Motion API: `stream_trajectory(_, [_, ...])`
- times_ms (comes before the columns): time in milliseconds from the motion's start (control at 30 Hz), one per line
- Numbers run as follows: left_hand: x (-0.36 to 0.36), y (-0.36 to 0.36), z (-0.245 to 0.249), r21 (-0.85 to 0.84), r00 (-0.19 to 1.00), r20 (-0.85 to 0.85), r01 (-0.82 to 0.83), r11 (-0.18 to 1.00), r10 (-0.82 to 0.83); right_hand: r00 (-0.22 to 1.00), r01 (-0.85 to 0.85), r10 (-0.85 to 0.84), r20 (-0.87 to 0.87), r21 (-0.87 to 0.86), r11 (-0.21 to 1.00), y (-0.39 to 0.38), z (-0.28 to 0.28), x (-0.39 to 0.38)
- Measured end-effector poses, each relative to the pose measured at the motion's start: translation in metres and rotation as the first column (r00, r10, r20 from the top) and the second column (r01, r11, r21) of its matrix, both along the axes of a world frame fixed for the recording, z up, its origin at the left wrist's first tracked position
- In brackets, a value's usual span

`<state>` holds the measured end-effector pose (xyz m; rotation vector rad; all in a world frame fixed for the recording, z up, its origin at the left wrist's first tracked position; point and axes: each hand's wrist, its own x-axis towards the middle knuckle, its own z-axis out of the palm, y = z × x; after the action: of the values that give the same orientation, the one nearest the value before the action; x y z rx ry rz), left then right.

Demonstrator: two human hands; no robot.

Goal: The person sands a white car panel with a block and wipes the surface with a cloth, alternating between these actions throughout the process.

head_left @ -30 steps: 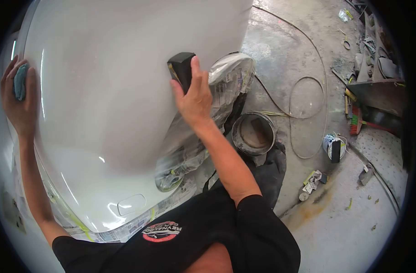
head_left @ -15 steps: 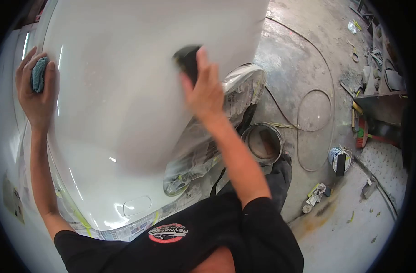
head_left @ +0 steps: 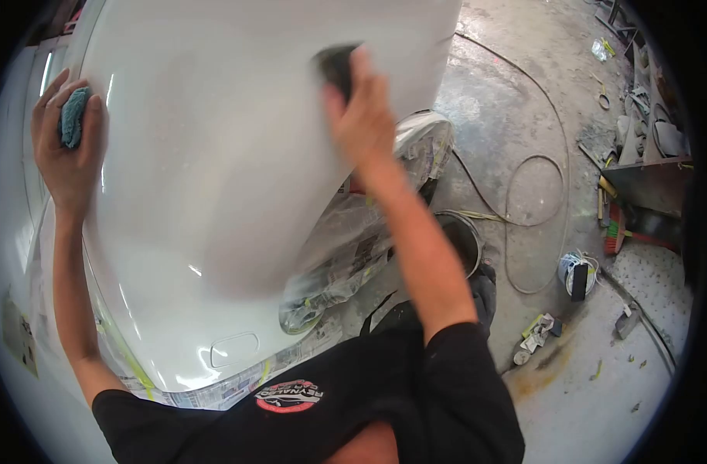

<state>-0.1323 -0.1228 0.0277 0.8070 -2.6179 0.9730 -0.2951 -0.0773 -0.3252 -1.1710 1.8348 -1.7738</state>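
Note:
A glossy whitish car bumper fills the left and middle of the view, with a small square cover outlined near its lower end. My right hand presses a dark block, which looks like a sanding block, against the upper part of the panel; both are slightly blurred. At the panel's left edge rests my left hand, its fingers around a folded teal cloth. Clear plastic and newspaper masking covers the opening along the panel's right side.
A bucket stands on the floor beside my leg, partly hidden by my right arm. A thin hose loops over the concrete. Further right are a small white tub, a brush with red and green bristles and a cluttered metal shelf.
My right hand has slid the dark block upward and slightly right over the panel. My left hand, with the teal cloth, has shifted only slightly.

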Motion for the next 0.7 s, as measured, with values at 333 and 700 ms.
stream_trajectory(333, [-0.002, 0.003, -0.002, -0.031, 1.0, 0.002, 0.008, 1.0, -0.008, 0.987, 0.064, -0.086, -0.135, -0.163, 0.985, 0.04, 0.027, 0.05])
stream_trajectory(700, [-0.001, 0.002, 0.001, -0.021, 1.0, 0.006, 0.002, 1.0, -0.002, 0.972, 0.139, -0.155, 0.179, 0.097, 0.986, -0.035, -0.031, -0.035])
